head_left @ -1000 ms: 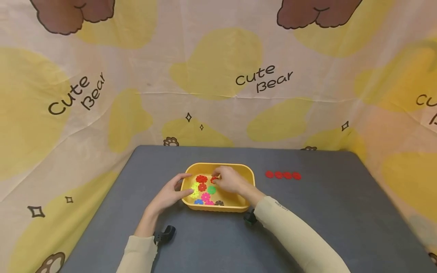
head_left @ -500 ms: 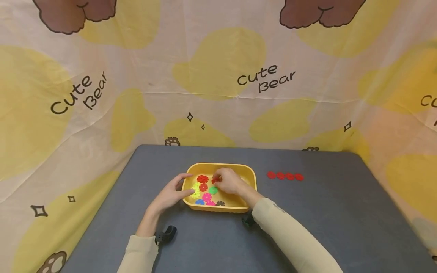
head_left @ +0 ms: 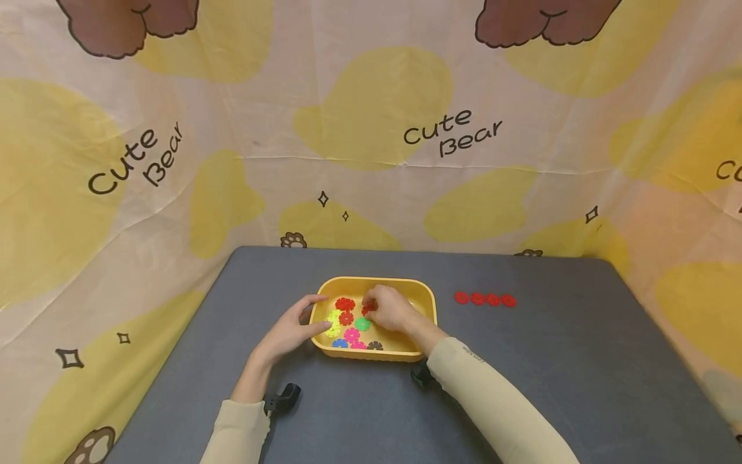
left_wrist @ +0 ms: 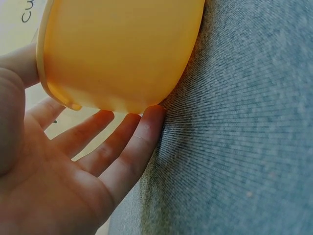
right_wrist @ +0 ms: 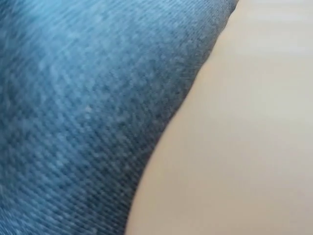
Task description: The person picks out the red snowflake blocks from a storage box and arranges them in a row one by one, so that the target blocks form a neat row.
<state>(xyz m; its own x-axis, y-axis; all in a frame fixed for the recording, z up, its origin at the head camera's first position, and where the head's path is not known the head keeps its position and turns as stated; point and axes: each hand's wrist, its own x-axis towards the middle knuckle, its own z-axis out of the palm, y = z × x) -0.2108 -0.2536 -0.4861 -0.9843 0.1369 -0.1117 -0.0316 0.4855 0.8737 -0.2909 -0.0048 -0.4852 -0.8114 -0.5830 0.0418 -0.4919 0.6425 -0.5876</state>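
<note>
A yellow plastic basket point(head_left: 406, 353) stands on the table, holding flower-shaped notched plastic discs in several colours. My left hand point(head_left: 288, 330) grips its left end: the thumb reaches over the rim while the fingertips point(left_wrist: 151, 117) press the outer wall in the left wrist view. Inside the basket, my right hand point(head_left: 393, 309) pinches a red disc point(head_left: 366, 310), partly hidden by the fingers. Close by lie a green disc point(head_left: 362, 324) and other red discs point(head_left: 346, 318). Yellow discs point(head_left: 333, 330) are near the left thumb.
To the right of the basket, several red discs point(head_left: 485, 299) form a row on the grey table point(head_left: 348, 412). Pink point(head_left: 351, 335), blue point(head_left: 339, 343) and dark discs point(head_left: 375, 346) lie along the basket's near side. A printed cloth point(head_left: 371, 129) hangs behind and beside the table.
The head view has shifted slightly. Both hands stay at the basket, with the right fingers moving only a little around the red disc.
</note>
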